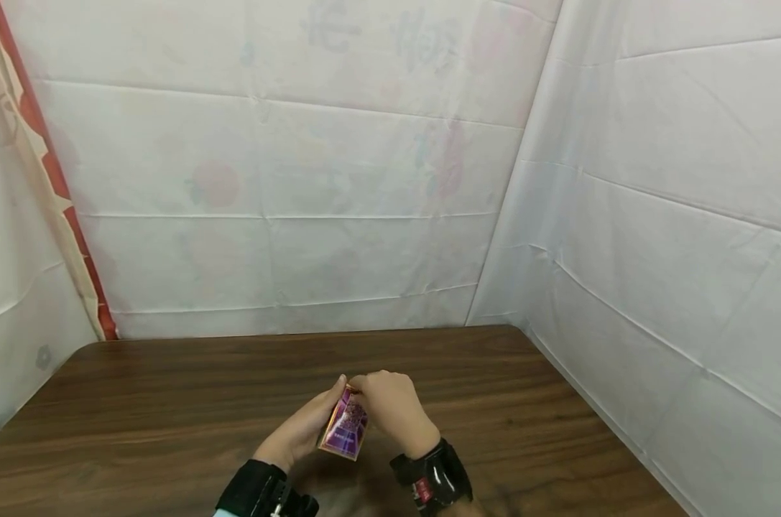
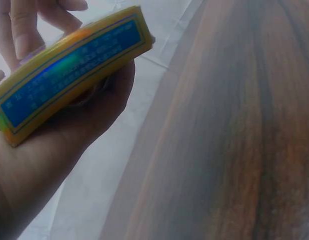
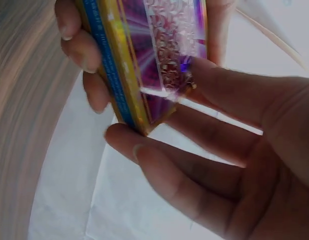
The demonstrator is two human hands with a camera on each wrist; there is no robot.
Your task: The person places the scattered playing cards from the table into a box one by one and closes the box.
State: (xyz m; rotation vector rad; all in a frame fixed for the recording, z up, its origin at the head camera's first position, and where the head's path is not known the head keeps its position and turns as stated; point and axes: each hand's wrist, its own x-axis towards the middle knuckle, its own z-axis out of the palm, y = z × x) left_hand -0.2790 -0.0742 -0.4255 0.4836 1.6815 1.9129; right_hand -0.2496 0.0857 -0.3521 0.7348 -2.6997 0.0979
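Note:
A small card box (image 1: 345,429) with a shiny purple face and gold edges is held up over the table. My left hand (image 1: 307,426) grips it along its sides. In the left wrist view, the blue, text-printed side of the box (image 2: 74,70) faces the camera and looks bowed. My right hand (image 1: 393,408) is at the far end of the box. Its thumb (image 3: 219,82) lies on a corner of the purple face and its fingers reach beneath that end, pinching it. Left fingers (image 3: 84,50) curl along the blue side in the right wrist view.
The dark wooden table (image 1: 170,402) spreads out under both hands. White creased sheets (image 1: 377,179) hang behind it and along the right side (image 1: 655,251). A red-edged strip of cloth (image 1: 54,172) hangs at the left. Both wrists wear black straps (image 1: 438,474).

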